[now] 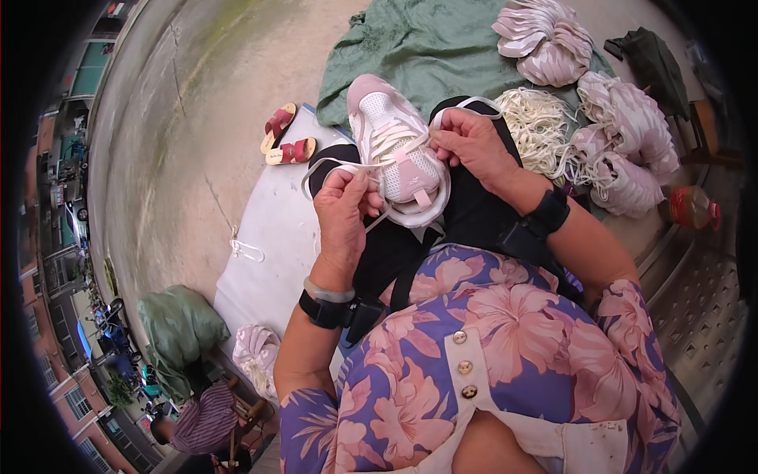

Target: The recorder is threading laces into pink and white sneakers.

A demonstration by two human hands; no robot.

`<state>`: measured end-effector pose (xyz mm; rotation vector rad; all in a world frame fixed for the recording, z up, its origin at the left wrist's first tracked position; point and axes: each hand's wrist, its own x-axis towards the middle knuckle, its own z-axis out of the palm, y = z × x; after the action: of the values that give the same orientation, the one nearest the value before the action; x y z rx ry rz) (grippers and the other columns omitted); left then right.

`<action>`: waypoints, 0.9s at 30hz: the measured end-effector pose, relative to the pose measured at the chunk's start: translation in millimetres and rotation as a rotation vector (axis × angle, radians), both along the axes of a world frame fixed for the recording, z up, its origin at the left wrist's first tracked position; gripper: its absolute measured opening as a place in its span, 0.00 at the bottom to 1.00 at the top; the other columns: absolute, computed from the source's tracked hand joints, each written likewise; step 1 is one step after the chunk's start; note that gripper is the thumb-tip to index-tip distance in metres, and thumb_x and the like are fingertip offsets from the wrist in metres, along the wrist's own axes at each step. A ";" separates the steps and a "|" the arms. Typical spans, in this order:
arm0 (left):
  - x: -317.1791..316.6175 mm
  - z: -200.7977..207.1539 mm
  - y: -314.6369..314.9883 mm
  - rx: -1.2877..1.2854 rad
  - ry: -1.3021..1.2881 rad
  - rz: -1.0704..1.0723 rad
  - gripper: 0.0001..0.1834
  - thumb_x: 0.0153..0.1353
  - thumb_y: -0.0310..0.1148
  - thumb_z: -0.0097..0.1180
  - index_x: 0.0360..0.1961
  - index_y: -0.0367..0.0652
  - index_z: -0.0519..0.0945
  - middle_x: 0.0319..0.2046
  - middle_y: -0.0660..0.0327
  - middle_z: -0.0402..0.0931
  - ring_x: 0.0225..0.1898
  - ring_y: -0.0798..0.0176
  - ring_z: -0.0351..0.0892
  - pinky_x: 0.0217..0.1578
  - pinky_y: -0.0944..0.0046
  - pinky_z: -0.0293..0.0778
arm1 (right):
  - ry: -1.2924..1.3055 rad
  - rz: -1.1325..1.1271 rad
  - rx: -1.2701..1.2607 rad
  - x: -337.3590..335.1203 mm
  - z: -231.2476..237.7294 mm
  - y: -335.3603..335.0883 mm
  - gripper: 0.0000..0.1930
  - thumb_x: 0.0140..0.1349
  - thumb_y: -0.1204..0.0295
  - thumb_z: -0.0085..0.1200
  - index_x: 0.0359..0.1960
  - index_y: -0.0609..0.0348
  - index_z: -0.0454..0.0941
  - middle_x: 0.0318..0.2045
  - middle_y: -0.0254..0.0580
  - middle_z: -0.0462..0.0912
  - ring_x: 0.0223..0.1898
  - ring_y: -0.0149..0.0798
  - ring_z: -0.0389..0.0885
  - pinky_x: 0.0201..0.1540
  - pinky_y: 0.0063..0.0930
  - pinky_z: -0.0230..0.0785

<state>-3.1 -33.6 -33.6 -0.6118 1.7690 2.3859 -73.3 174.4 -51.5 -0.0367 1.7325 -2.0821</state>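
On my lap rests a pink and white sneaker upper [377, 122], its toe pointing away from me and its open collar towards me. White shoelace [394, 141] crosses its front in several rows. At the left side of the tongue, my left hand [345, 215] is closed in a pinch on the lace, which loops out beyond the fingers. My right hand [472, 146] pinches the lace on the other side, slightly farther from me, with a loop rising over my knee. Both hands are close to the upper without covering its middle.
To the right lie a heap of loose white laces [537, 130] and bundles of pink shoe uppers [628, 130] on a green cloth [418, 39]. Red sandals [290, 150] stand by a pale sheet [268, 213]. A plastic bottle [691, 207] is at far right. Another person [201, 423] sits at lower left.
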 end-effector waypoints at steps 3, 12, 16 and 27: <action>0.0 -1.2 -0.6 0.028 0.008 0.013 0.07 0.60 0.31 0.55 0.30 0.39 0.74 0.22 0.62 0.76 0.18 0.73 0.74 0.18 0.76 0.68 | 0.045 -0.013 0.025 0.5 -2.7 -0.8 0.03 0.58 0.75 0.52 0.29 0.60 0.74 0.22 0.30 0.75 0.22 0.20 0.71 0.23 0.14 0.64; 10.2 -10.2 -14.3 -0.215 0.014 -0.116 0.06 0.62 0.30 0.53 0.32 0.39 0.74 0.25 0.63 0.76 0.19 0.76 0.71 0.18 0.78 0.66 | 0.587 -0.024 0.415 1.3 -7.9 -5.7 0.05 0.52 0.75 0.55 0.25 0.64 0.74 0.21 0.39 0.74 0.24 0.34 0.74 0.29 0.26 0.66; 3.8 -9.8 -6.1 -0.217 0.052 -0.075 0.07 0.63 0.31 0.50 0.29 0.40 0.72 0.24 0.63 0.75 0.18 0.77 0.70 0.17 0.79 0.64 | 0.611 -0.030 0.478 3.2 -8.5 -5.6 0.05 0.49 0.75 0.56 0.25 0.64 0.74 0.21 0.44 0.74 0.25 0.42 0.75 0.30 0.31 0.66; -6.2 -14.6 -3.2 -0.306 0.056 -0.100 0.08 0.64 0.31 0.47 0.29 0.40 0.70 0.21 0.64 0.73 0.15 0.77 0.69 0.13 0.79 0.64 | 0.503 -0.044 0.371 7.0 -12.0 -2.9 0.07 0.52 0.75 0.58 0.26 0.66 0.74 0.21 0.35 0.73 0.24 0.26 0.69 0.28 0.21 0.63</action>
<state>-9.4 -36.8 -48.3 -0.4765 2.1545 2.1042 -66.3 171.5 -63.6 -0.4475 2.4099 -1.8475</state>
